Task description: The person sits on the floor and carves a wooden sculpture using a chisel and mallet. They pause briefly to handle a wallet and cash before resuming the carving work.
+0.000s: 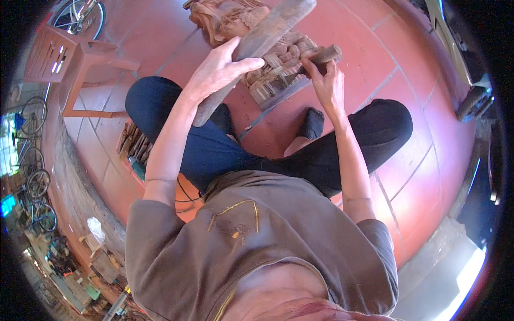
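Observation:
My left hand is closed around the middle of a long, flat wooden club, which slants from the upper right down to my left knee. In my right hand, a short wooden handle is pinched between thumb and fingers; any blade on it is hidden from me. Both hands are over a carved wood piece lying on the floor between my feet. Its near part has deep relief with rounded shapes. A further reddish-brown carved mass rises behind it, partly covered by the club.
Red floor tiles surround me. To the left are an orange plastic chair and a box of narrow tools by my knee. Bicycles stand further left, with a long timber nearer. A wheel shows at right.

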Demonstrator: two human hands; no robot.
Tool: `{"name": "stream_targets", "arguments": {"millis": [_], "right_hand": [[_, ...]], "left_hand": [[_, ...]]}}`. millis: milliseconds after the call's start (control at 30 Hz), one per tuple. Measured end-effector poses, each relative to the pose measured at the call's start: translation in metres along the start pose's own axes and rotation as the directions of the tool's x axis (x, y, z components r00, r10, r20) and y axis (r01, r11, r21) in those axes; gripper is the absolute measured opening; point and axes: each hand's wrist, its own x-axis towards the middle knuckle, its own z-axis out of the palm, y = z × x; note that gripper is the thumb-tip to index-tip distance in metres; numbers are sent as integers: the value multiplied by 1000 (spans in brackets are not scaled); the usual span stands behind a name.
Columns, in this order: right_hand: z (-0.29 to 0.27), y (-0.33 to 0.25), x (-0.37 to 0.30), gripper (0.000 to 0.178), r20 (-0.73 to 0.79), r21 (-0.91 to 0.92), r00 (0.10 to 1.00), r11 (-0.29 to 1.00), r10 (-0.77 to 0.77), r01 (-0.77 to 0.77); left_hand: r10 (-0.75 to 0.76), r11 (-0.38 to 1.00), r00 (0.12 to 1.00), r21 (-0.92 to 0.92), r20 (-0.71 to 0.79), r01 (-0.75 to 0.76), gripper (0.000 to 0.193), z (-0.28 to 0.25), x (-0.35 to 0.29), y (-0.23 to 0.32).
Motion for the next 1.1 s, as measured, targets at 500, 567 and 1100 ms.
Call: {"name": "stream_targets", "arguments": {"millis": [500,567,1100], "right_hand": [[14,-17,5,35,20,-12,997,997,-80,80],[13,-17,5,34,16,-3,994,994,-107,107],[23,-13,20,40,66,-106,972,967,-225,231]], "left_hand": [[98,993,993,74,-69,-92,107,0,7,-15],[82,995,995,63,-58,-78,108,0,7,-11],[455,879,890,166,-8,-448,61,-2,-1,64]]}}
